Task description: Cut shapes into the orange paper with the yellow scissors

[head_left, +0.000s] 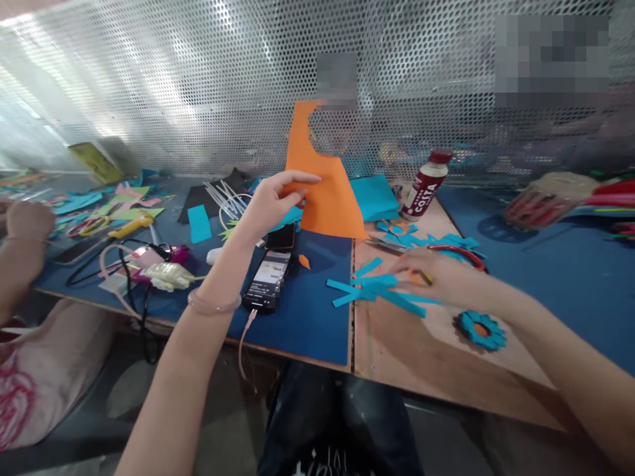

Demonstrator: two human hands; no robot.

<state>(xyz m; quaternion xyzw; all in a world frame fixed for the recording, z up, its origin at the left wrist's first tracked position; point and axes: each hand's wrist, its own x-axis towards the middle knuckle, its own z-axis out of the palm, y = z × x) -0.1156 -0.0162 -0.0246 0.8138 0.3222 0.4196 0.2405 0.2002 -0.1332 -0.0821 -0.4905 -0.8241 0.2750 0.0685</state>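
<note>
Head view: the left hand (270,198) holds an orange paper sheet (325,192) upright by its lower left edge, grip closed on it between thumb and fingers, above the blue surface (307,317). The right hand (431,274) lies blurred over blue paper strips (377,291) near red-handled scissors (459,254); I cannot tell whether its grip is closed. Held at one edge, the sheet could flop or crease. A sweeping right hand could scatter the strips or knock the Costa bottle (425,185).
</note>
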